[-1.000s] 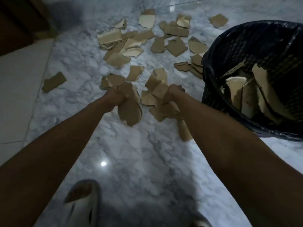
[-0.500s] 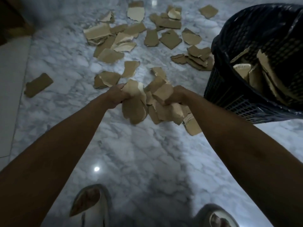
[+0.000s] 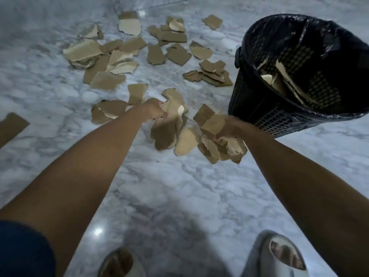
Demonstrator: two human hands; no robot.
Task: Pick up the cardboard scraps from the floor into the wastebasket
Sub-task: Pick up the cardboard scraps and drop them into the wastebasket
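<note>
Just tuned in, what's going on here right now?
A person is clearing torn cardboard off a marble floor. The left hand grips one bunch of scraps and the right hand grips another bunch, both held beside the black wastebasket, which already holds some pieces. Many loose scraps still lie farther out on the floor.

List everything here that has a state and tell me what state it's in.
Left hand: grips a bunch of scraps.
Right hand: grips another bunch.
Wastebasket: upright, lined with a black bag, partly filled with cardboard.
Floor scraps: many lie scattered on the marble.
</note>
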